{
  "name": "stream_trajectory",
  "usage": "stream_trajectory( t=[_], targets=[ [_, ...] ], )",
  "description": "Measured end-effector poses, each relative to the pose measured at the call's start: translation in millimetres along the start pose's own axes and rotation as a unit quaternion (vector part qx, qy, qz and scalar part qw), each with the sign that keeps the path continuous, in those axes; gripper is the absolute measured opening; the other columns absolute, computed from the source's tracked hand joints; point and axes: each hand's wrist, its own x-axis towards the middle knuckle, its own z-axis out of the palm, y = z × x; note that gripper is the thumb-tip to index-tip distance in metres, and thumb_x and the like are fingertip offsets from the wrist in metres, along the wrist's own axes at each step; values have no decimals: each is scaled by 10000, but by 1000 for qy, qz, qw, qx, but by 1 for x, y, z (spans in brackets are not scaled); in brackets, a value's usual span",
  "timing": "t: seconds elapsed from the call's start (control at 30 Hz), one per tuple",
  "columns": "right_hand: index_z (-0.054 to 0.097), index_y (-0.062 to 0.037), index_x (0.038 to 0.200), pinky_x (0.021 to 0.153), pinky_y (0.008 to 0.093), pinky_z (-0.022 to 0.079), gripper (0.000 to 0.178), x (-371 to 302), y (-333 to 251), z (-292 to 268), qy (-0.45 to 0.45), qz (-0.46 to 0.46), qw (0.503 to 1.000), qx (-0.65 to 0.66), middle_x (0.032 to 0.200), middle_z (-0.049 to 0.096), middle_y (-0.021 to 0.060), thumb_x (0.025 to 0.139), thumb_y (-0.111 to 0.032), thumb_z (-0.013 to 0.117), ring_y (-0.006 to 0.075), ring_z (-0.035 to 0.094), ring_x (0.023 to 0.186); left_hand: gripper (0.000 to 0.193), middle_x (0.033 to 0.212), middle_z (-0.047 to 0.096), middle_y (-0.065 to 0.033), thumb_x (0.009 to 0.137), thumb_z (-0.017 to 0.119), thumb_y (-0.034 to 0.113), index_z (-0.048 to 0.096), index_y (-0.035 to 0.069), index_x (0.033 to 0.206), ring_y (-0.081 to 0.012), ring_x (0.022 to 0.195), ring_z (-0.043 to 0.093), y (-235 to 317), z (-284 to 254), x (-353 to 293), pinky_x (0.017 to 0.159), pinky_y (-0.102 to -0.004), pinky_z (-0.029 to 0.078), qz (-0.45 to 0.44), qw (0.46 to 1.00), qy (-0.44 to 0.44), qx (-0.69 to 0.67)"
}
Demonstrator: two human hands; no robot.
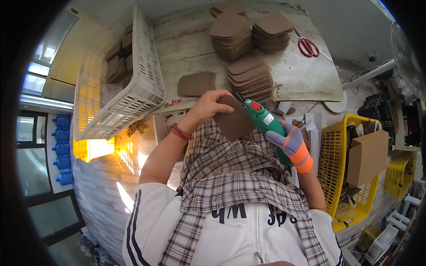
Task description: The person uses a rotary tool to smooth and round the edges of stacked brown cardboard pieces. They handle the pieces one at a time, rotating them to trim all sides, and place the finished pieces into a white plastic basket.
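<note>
My left hand [209, 105], bare with a red beaded bracelet at the wrist, grips a flat brown rounded-corner pad [234, 123] by its upper left part. My right hand [290, 142], in a purple and orange glove, is wrapped round a green handheld electric cutter [265, 120] with a red button. The cutter's dark tip lies at the pad's upper right edge; whether the blades touch it is hard to tell. Just beyond my hands, a single brown pad [197, 84] lies on the table beside a fanned stack of brown pads [251, 75].
More pad stacks [230, 33] stand at the back of the worn table [177, 46], with red-handled scissors [308, 47] to their right. A white crate [148, 84] with pads is at the left. A yellow basket [333, 153] holding a cardboard box [366, 157] stands right.
</note>
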Motion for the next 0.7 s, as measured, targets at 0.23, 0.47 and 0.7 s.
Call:
stream_trajectory(
  t=[0.23,0.47,0.7],
  targets=[
    [605,11,1007,518,210,443,352,-6,32,-22,59,38,997,21,666,615,25,802,-254,715,64,567,572,262,1013,614,-97,834,601,33,546,2,1087,-191,923,593,-32,-115,5,793,-326,493,77,925,367,-55],
    [585,13,989,496,208,433,343,-13,40,-20,95,48,993,58,674,609,23,801,-242,715,68,557,547,357,974,604,-144,784,682,207,553,24,1061,-314,995,542,-14,-55,59,836,-395,451,193,788,367,454],
    [581,4,963,481,217,418,322,-19,48,-19,94,53,992,70,672,604,23,802,-241,714,70,536,527,666,1074,575,-279,718,756,170,375,-153,1158,-357,1052,567,-1,-28,134,879,-404,458,-66,923,332,185]
  ],
)
